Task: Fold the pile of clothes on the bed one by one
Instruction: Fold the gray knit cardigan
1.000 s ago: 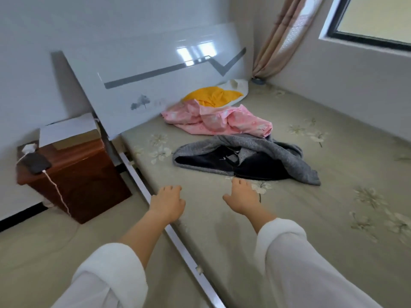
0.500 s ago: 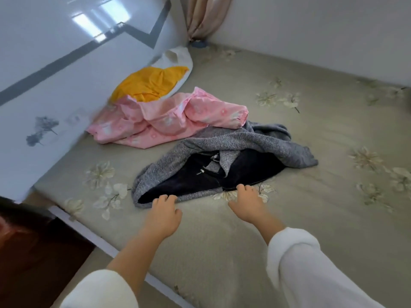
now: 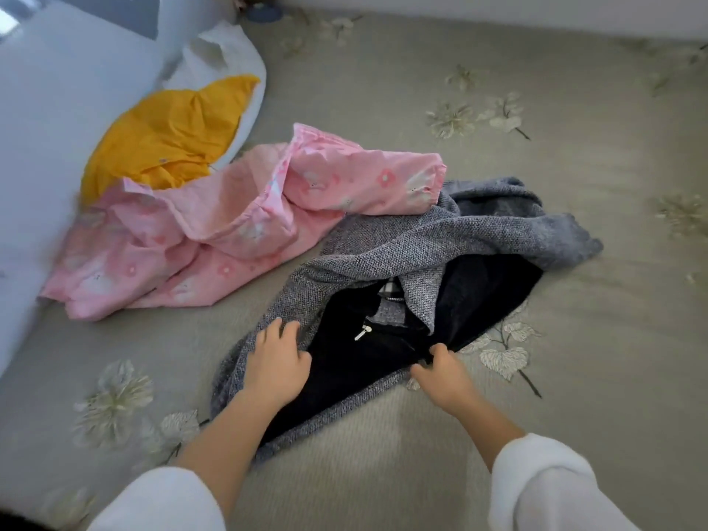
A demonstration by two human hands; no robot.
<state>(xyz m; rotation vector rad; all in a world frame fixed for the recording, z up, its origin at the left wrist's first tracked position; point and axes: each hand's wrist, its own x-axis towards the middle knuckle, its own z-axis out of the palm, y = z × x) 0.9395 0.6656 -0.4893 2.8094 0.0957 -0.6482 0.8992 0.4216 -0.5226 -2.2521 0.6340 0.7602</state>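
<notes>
Your left hand (image 3: 277, 367) lies on the grey jacket (image 3: 440, 239) with its fingers bent down into the knit edge, gripping it. Your right hand (image 3: 444, 373) pinches the rim of the jacket's dark lining with curled fingers. You have three garments on the bed (image 3: 574, 339). The jacket is nearest you, by the near edge, lying open with one zip pull (image 3: 363, 333) showing. The pink garment (image 3: 237, 231) touches the jacket's far side. The yellow garment (image 3: 168, 136) sits toward the far left corner, lying on a white item (image 3: 230, 51); you cannot tell whether that is a bag or a pillow. The headboard (image 3: 57, 90) closes the left edge, and bare sheet stretches along the right side.
</notes>
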